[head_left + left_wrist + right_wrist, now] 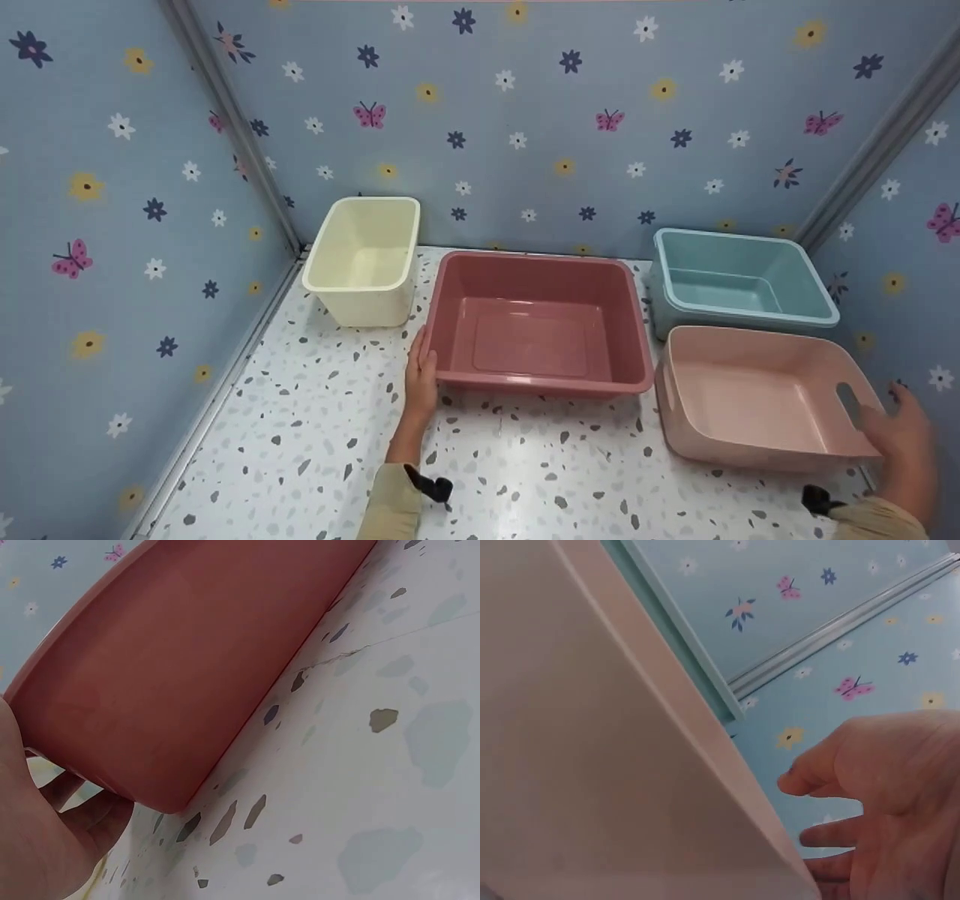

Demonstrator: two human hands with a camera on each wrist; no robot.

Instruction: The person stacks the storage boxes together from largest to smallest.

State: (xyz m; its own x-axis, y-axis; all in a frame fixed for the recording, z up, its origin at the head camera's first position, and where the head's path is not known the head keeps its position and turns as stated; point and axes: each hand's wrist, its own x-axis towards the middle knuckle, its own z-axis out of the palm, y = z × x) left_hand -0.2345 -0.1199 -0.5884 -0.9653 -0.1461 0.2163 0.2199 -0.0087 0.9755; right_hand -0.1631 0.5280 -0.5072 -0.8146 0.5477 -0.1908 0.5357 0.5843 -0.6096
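Red tub (538, 334): stood upright on the speckled surface (517, 480), between the cream bin (364, 251) and the pink bin (750, 405).
Left hand (421, 379): fingers were bent against the tub's left end, below the rim; the hold covered that end only.
Tub hazard: a lift from the left end alone could have tilted the tub, because no hand supported its right end.
Right hand (904, 439): fingers were spread wide beside the pink bin's right end, near the handle hole (849, 405); no firm hold showed, and contact of the lower fingers could not be told.
Pink bin hazard: a poorly seated grip could have slipped, since the thumb stood off the wall in the right wrist view.
Teal bin (742, 281): stood directly behind the pink bin, near the patterned wall (525, 165).
Gap hazard: a leftward or rearward push on the pink bin could have struck the tub or the teal bin, owing to narrow clearances.
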